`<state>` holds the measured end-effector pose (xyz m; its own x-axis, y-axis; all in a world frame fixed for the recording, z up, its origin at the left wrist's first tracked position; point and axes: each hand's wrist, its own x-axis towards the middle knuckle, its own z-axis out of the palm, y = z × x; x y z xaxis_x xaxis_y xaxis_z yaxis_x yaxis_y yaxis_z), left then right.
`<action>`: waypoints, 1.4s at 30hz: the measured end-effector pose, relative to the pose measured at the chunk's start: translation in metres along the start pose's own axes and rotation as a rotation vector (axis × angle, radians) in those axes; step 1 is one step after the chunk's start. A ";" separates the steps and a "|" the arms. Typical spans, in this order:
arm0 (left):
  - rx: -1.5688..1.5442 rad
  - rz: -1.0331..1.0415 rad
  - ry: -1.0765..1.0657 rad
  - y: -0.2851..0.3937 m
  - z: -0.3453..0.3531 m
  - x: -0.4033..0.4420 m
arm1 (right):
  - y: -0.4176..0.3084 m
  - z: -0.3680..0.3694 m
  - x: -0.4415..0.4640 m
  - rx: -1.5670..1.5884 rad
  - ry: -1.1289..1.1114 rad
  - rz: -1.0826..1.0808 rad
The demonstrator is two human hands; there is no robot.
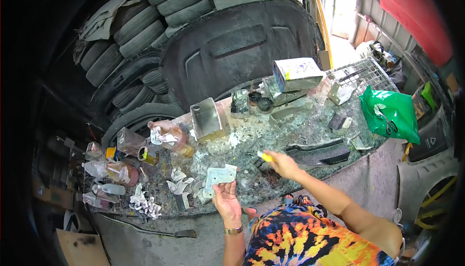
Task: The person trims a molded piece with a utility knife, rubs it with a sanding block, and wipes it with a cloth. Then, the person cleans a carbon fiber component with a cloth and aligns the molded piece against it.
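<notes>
My left hand (pixel 226 201), palm up with a metal watch band at the wrist, holds a pale, flat plate (pixel 220 176) with small holes over the near edge of the workbench. The thumb lies along the plate's side and the fingers support it from beneath. To the right, my right hand (pixel 285 165) is closed round a small yellow tool (pixel 266 156) with a whitish tip. That tip points left above the stained bench top and is apart from the plate. Its exact kind is too small to make out. Crumpled paper (pixel 179 182) lies left of my left hand.
A black carbon-patterned part (pixel 317 153) lies right of my right hand. Behind stand an open metal tin (pixel 208 118) and a white-topped can (pixel 298 75). Bottles (pixel 110 189) crowd the left. Scissors (pixel 389 123) rest on a green bag (pixel 395 108) at right.
</notes>
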<state>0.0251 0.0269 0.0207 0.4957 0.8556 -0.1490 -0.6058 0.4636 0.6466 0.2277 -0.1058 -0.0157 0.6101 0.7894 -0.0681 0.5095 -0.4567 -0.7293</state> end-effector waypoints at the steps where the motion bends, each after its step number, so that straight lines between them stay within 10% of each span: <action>1: -0.016 -0.007 -0.020 0.002 -0.003 -0.003 | 0.017 0.021 -0.001 -0.004 -0.025 0.009; 10: -0.057 -0.003 -0.001 0.025 -0.024 -0.051 | 0.063 0.081 0.000 -0.193 0.203 -0.247; 19: -0.121 -0.004 0.322 0.044 -0.071 -0.137 | 0.001 0.149 -0.040 1.532 -0.929 0.742; 28: -0.118 -0.042 0.532 0.068 -0.117 -0.178 | -0.025 0.169 -0.060 1.349 -1.014 0.712; 32: -0.141 -0.081 0.523 0.067 -0.108 -0.164 | -0.015 0.157 -0.052 0.857 -1.050 0.359; 42: 0.090 -0.060 0.382 0.083 -0.056 -0.114 | -0.030 0.057 -0.019 0.244 -0.348 -0.175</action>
<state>-0.1166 -0.0188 0.0492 0.2511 0.8596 -0.4449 -0.5172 0.5077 0.6890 0.1670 -0.0837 -0.0315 0.2663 0.9559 -0.1236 0.4036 -0.2271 -0.8863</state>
